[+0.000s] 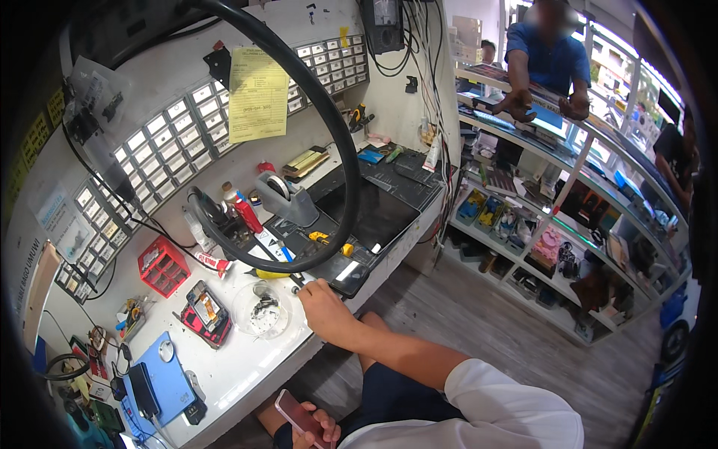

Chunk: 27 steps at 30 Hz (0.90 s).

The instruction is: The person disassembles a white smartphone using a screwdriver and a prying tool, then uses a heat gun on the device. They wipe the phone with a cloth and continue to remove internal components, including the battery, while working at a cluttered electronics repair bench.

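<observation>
My left hand (326, 425) is low over my lap, fingers wrapped round a pink smartphone (294, 413) held at a slant. At the bench's front edge lies my right hand (327, 313), fingers curled beside a small dark object (297, 280); what is in the grip is hidden. Just left of this hand stands a clear round dish (240, 313) holding small dark bits. Beyond the dish, an opened phone (209, 307) with its inside showing rests in a red and black holder (196, 326).
A black hoop-shaped lamp (353, 161) hangs over the white bench (247, 378). A grey tape dispenser (293, 203), yellow-handled tool (329, 243), red drawer box (163, 267) and blue mat (169, 374) are on it. A person in blue (552, 60) leans on the shelf counter (591, 131).
</observation>
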{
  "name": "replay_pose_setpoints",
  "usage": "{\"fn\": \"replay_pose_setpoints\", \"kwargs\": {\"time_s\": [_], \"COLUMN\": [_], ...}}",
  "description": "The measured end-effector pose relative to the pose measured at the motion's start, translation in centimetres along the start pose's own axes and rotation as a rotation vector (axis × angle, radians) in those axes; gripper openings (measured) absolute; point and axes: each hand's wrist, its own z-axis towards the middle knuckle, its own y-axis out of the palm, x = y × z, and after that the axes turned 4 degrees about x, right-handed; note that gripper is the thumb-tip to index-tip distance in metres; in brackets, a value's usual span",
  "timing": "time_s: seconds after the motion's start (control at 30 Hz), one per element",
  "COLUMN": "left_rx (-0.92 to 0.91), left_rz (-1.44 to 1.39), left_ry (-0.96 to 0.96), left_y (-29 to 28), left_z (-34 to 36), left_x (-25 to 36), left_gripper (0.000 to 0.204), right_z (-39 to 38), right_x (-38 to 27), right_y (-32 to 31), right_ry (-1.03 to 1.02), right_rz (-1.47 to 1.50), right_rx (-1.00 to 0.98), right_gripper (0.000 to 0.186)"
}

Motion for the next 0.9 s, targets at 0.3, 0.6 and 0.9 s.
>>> {"fn": "replay_pose_setpoints", "kwargs": {"time_s": [0.3, 0.6, 0.9], "left_rx": [0.009, 0.012, -0.09], "left_rz": [-0.049, 0.02, -0.041], "left_ry": [-0.019, -0.012, -0.071], "left_y": [0.9, 0.2, -1.7], "left_z": [1.0, 1.1, 0.3], "left_x": [-0.2, -0.9, -0.3], "left_gripper": [0.09, 0.086, 0.085], "right_z": [-0.5, -0.6, -1.1], "right_x": [0.9, 0.9, -0.4], "right_y": [1.0, 0.5, -0.8], "right_ry": [-0.034, -0.125, -0.132], "right_rz": [0.015, 0.064, 0.093], "right_rx": [0.073, 0.211, 0.234], "right_gripper": [0.027, 0.022, 0.02]}}
